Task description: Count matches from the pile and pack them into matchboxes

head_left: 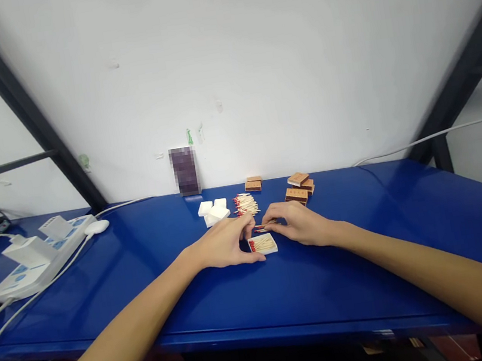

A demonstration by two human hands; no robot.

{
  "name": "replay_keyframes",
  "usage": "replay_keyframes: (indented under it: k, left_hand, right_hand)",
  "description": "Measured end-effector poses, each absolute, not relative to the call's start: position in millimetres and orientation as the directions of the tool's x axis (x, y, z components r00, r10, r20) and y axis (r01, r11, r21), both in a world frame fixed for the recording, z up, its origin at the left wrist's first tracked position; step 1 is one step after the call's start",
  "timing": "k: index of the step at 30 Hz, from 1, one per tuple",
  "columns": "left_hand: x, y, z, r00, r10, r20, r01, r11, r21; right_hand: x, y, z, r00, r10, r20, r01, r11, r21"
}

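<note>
A small white tray with red-tipped matches in it lies on the blue table. My left hand curls round the tray's left end, its thumb along the near side. Just behind the tray, my right hand pinches a few matches with red heads, close to the left fingertips. Beyond both hands is a loose pile of matches. Several white trays are heaped left of the pile. Brown matchboxes are stacked behind my right hand, and two more sit near the wall.
A white power strip with adapters and cables lies on the table's left side. A dark, pixelated upright object leans on the wall. Black metal frame bars rise at both sides, and a white cable runs at the right.
</note>
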State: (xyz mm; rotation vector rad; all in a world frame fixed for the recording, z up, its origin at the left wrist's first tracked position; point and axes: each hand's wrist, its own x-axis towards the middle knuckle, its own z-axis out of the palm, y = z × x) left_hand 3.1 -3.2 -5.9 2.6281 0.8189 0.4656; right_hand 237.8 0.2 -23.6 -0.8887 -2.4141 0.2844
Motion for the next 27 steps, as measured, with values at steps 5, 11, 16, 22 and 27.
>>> replay_keyframes:
  k: [5, 11, 16, 22, 27]
  left_hand:
    - [3.0, -2.6, -6.4, 0.769, 0.607, 0.201, 0.486, -0.759, 0.433]
    - [2.6, -2.5, -7.6, 0.777, 0.601, 0.19, 0.477, -0.758, 0.445]
    - [3.8, -3.9, -7.8, 0.793, 0.57, 0.215, 0.444, -0.783, 0.436]
    - [3.1, -2.6, -9.2, 0.803, 0.54, 0.253, 0.406, -0.806, 0.43]
    - [2.0, -1.6, -7.6, 0.816, 0.522, 0.246, 0.416, -0.828, 0.377]
  right_hand:
    - [237.6, -14.5, -4.9, -0.644, 0.685, 0.341, 0.518, 0.718, -0.465]
    - [225.2, -28.0, -6.6, -0.716, 0.646, 0.264, 0.583, 0.762, -0.284]
    - [218.9, -26.6, -11.9, -0.722, 0.628, 0.292, 0.562, 0.777, -0.282]
    - [217.4, -26.5, -14.6, -0.746, 0.58, 0.327, 0.495, 0.812, -0.311]
    - [228.8, -29.4, -5.2, -0.709, 0.593, 0.381, 0.508, 0.805, -0.307]
